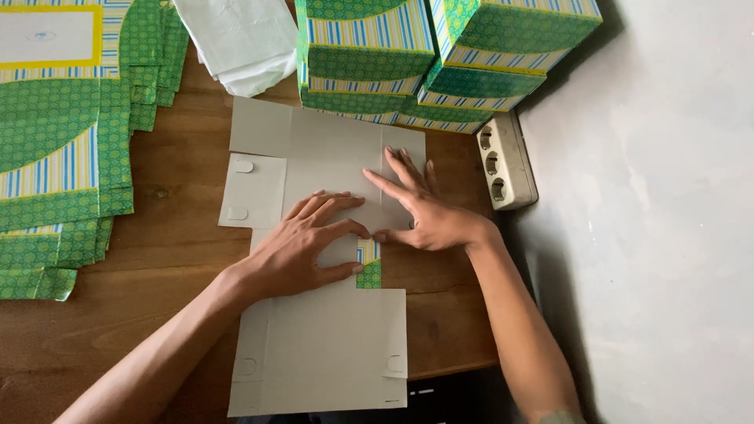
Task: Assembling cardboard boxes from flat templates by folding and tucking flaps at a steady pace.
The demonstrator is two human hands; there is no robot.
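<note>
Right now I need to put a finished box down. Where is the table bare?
Bare wood lies left of the flat grey carton, below the green printed blanks, and right of it under the right hand. The far edge is crowded with stacked boxes; the left hand presses the carton.

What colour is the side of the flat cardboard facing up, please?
Plain grey on the flat cardboard; head view.

Both forearms bare, hands (pixel 306 247) without rings
</note>
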